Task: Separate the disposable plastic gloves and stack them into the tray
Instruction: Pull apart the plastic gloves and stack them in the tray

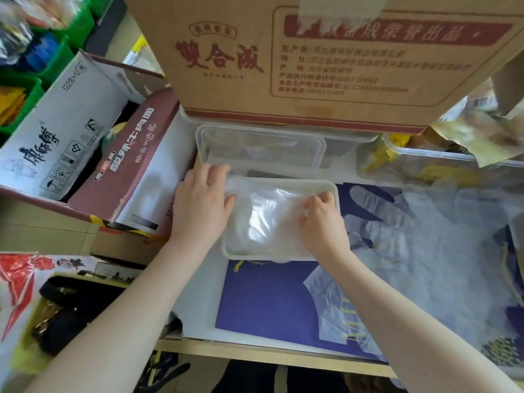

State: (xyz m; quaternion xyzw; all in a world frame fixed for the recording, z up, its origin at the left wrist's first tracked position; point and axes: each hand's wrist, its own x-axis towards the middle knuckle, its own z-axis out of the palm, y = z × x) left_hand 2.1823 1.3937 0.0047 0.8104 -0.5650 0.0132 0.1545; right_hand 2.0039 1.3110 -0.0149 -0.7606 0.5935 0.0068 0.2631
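Observation:
A white rectangular tray sits on the table in the middle of the view, with clear plastic gloves lying inside it. My left hand rests on the tray's left edge, fingers spread on the glove plastic at the far left corner. My right hand is over the tray's right side, its fingers pinching the top glove near the far right corner. To the right, a loose pile of clear gloves spreads over a dark blue sheet.
A clear plastic container stands just behind the tray. A big cardboard box looms over the back. Printed cartons crowd the left side. Another clear tub with yellow items sits at the right rear. The table's front edge is near me.

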